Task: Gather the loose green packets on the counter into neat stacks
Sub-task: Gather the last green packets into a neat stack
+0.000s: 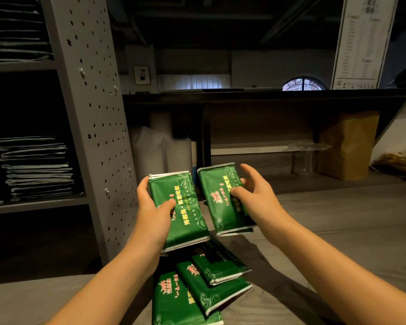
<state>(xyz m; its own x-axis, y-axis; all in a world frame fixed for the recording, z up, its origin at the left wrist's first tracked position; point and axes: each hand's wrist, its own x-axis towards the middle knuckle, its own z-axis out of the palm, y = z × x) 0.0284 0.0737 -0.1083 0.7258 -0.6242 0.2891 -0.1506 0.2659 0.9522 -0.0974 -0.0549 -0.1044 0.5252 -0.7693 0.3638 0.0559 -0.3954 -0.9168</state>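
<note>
My left hand (151, 212) grips a small stack of green packets (185, 214) held up above the counter, thumb across the printed front. My right hand (256, 195) holds a second green packet stack (217, 198) just to the right, thumb on its face and fingers curled behind its far edge. The two held stacks sit side by side, a narrow gap between them. Below them, several loose green packets (197, 287) lie overlapping on the grey counter (338, 219) near the front edge.
A grey perforated shelf upright (92, 113) stands at the left, with piles of dark flat packs (35, 165) on its shelves. At the back right are a brown paper bag (348, 144) and a clear plastic stand (305, 156).
</note>
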